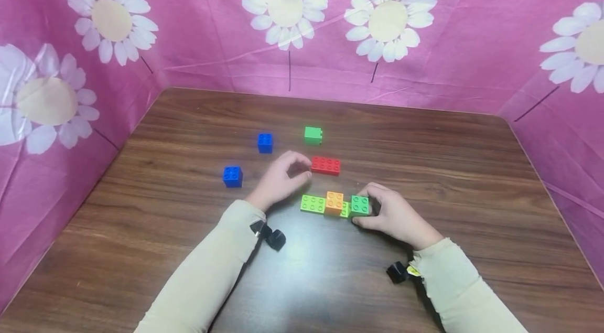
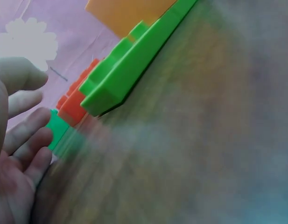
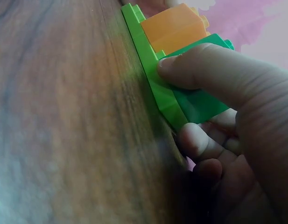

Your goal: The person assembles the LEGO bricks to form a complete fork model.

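Note:
A long light-green brick (image 1: 312, 203) lies on the table, with an orange block (image 1: 334, 202) mounted near its middle and a darker green block (image 1: 360, 205) on its right end. My right hand (image 1: 389, 212) grips that darker green block. In the right wrist view the thumb (image 3: 195, 70) presses along its side, low against the light-green brick. My left hand (image 1: 283, 178) is at the left end of a red brick (image 1: 325, 165), fingers loosely bent. The left wrist view shows nothing between those fingers (image 2: 29, 133), with the light-green brick (image 2: 120, 77) beyond them.
Two blue blocks (image 1: 265, 143) stand left of my left hand, one farther back. A green block (image 1: 313, 135) lies on its side behind the red brick. Pink flowered cloth (image 1: 330, 76) surrounds the wooden table (image 1: 424, 149) at its back and sides.

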A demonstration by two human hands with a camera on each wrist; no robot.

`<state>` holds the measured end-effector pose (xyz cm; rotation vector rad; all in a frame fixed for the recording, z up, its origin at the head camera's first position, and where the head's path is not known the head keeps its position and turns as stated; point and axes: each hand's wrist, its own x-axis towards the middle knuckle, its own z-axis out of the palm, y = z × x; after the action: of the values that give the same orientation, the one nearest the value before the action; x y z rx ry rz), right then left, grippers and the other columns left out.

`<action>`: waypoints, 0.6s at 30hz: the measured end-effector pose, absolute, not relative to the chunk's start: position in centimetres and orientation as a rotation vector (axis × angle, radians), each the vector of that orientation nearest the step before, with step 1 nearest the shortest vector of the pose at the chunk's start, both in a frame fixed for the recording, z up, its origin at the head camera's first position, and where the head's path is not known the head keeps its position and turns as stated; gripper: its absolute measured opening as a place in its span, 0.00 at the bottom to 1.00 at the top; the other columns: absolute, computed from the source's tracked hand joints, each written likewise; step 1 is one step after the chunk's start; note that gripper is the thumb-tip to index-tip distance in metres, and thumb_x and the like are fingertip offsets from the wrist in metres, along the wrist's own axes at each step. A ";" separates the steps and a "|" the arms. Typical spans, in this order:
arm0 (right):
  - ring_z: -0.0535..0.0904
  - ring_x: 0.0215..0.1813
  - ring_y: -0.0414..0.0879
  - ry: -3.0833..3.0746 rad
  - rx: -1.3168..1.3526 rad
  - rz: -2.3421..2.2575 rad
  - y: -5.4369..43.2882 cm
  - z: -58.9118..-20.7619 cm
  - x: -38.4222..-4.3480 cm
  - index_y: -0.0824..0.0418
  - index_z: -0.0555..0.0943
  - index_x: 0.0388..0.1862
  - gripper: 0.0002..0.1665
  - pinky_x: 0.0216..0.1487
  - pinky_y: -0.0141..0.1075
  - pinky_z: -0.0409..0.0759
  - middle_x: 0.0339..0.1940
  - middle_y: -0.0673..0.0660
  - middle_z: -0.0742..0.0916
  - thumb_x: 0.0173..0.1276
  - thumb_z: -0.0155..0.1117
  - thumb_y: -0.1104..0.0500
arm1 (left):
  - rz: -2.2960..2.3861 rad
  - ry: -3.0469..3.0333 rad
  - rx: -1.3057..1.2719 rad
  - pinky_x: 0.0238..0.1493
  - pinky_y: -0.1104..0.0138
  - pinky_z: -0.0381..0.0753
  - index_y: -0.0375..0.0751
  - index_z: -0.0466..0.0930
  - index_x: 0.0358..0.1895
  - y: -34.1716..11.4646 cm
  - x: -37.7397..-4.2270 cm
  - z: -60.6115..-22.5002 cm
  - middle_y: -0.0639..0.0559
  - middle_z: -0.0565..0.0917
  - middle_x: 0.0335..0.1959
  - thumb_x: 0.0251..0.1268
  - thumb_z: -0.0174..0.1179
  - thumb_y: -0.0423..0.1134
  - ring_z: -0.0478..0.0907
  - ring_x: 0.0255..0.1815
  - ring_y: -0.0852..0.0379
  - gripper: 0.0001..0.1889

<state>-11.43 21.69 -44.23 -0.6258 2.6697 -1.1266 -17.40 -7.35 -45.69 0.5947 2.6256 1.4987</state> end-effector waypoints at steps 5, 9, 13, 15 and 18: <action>0.74 0.35 0.41 2.656 -0.608 -1.140 21.8 -44.2 -11.4 0.51 0.81 0.40 0.19 0.34 0.33 0.74 0.34 0.45 0.80 0.53 0.82 0.59 | 1.605 2.664 0.451 0.66 0.57 0.73 0.43 0.77 0.58 -6.8 -18.8 -45.6 0.51 0.80 0.56 0.65 0.65 0.37 0.76 0.60 0.53 0.19; 0.74 0.35 0.41 2.655 -0.599 -1.147 21.9 -44.2 -11.3 0.50 0.81 0.39 0.19 0.34 0.33 0.74 0.34 0.45 0.80 0.53 0.82 0.59 | 1.683 2.661 0.362 0.67 0.60 0.73 0.39 0.71 0.65 -6.4 -19.8 -45.6 0.48 0.77 0.62 0.66 0.64 0.35 0.74 0.64 0.52 0.24; 0.74 0.35 0.41 2.659 -0.604 -1.132 21.8 -44.2 -11.2 0.50 0.81 0.40 0.19 0.34 0.33 0.74 0.33 0.44 0.80 0.53 0.82 0.58 | 1.712 2.657 0.310 0.67 0.62 0.73 0.37 0.66 0.70 -6.3 -20.3 -45.7 0.45 0.73 0.67 0.66 0.63 0.33 0.73 0.67 0.50 0.30; 0.74 0.35 0.41 2.658 -0.605 -1.129 21.7 -44.1 -11.2 0.50 0.82 0.40 0.19 0.34 0.33 0.74 0.33 0.44 0.80 0.53 0.82 0.57 | 1.701 2.659 0.286 0.67 0.62 0.73 0.39 0.64 0.73 -6.3 -20.6 -45.6 0.45 0.71 0.70 0.67 0.63 0.33 0.72 0.68 0.49 0.32; 0.74 0.35 0.40 2.665 -0.606 -1.128 21.6 -44.0 -11.2 0.50 0.82 0.40 0.19 0.34 0.33 0.75 0.33 0.44 0.80 0.52 0.82 0.57 | 1.673 2.658 0.268 0.68 0.62 0.72 0.40 0.62 0.74 -6.2 -21.1 -45.4 0.45 0.68 0.72 0.68 0.62 0.35 0.72 0.69 0.48 0.33</action>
<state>-11.22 21.59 -43.96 -0.6056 2.6650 -1.1282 -21.14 -6.21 -45.37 0.2676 2.6583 1.6735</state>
